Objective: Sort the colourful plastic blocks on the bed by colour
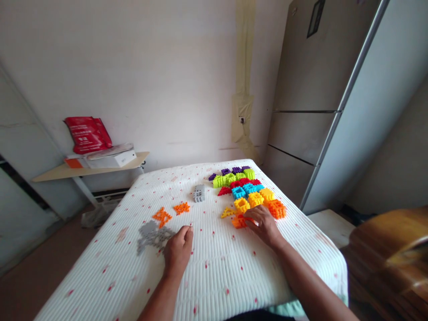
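Note:
My right hand (264, 224) has its fingers around an orange interlocking block (239, 221) that rests on the cloth; the fingers cover part of it. Close by lie a flat yellow piece (228, 212), yellow cube-shaped blocks (242, 205) and an orange cube-shaped block (277, 208). My left hand (179, 247) is closed in a loose fist low over the cloth, with nothing showing in it. Beside it lies a pile of flat grey pieces (152, 234), partly hidden by the hand. Two flat orange pieces, one left (162, 217) and one right (181, 208), lie beyond the pile.
Further back are a grey block (199, 193) and rows of blue (239, 192), red (246, 182), green (230, 179) and purple blocks (226, 171). A quilted white cloth (214, 276) covers the table. A refrigerator (301, 89) stands right; a side table (53, 173) holds a red bag (87, 136).

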A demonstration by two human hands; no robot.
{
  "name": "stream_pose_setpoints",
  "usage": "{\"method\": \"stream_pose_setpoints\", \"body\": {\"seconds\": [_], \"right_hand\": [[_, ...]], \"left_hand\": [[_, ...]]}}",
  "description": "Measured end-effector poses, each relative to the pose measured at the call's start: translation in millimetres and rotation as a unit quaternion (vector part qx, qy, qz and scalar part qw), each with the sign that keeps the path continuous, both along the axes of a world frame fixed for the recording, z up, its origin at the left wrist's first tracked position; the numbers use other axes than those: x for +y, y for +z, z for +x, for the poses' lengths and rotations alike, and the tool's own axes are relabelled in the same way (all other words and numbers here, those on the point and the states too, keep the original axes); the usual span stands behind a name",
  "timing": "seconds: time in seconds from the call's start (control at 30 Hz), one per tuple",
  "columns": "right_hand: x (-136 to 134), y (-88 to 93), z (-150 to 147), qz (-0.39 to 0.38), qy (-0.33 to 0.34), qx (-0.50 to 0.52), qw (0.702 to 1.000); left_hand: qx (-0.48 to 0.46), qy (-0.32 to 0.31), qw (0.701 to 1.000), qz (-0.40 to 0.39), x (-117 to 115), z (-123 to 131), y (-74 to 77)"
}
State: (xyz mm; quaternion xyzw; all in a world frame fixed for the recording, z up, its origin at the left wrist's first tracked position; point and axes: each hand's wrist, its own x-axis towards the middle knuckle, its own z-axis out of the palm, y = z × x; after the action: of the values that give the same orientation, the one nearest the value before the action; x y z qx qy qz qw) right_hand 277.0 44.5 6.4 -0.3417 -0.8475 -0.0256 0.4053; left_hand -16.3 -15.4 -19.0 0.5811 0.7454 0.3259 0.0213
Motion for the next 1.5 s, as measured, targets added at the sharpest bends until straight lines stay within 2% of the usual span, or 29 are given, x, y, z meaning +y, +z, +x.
{"method": "stream_pose_setpoints", "body": {"seconds": [0.4,0.6,0.77,0.93,1.1,1.23,1.37,1.5], "right_hand": [[0,-2.3,3,-0.016,0.017,0.005,1.0],[-15,4.1,-4,0.052,-0.003,0.062,0.997],[-32,4.7,-21,0.074,0.065,0.02,0.995],[-40,1.5,-33,0.083,0.099,-0.019,0.991],[-42,3.5,-36,0.076,0.107,-0.028,0.991],[-41,3.4,-37,0.078,0.111,-0.027,0.99],[-41,1.6,-39,0.073,0.118,-0.032,0.99],[-42,-0.2,-41,0.076,0.127,-0.037,0.988]], "left_hand": [[0.013,-0.007,1.0,0.008,-2,2,1.4],[0.077,-0.039,0.993,0.082,5,-2,13.6],[0.173,-0.001,0.985,0.001,35,-15,27.8],[0.209,0.006,0.972,-0.105,68,-31,32.2],[0.215,-0.01,0.966,-0.141,79,-34,33.3],[0.231,-0.04,0.964,-0.127,63,-11,34.9],[0.23,-0.08,0.965,-0.102,24,27,28.4],[0.099,-0.172,0.979,0.038,-7,44,15.7]]}}
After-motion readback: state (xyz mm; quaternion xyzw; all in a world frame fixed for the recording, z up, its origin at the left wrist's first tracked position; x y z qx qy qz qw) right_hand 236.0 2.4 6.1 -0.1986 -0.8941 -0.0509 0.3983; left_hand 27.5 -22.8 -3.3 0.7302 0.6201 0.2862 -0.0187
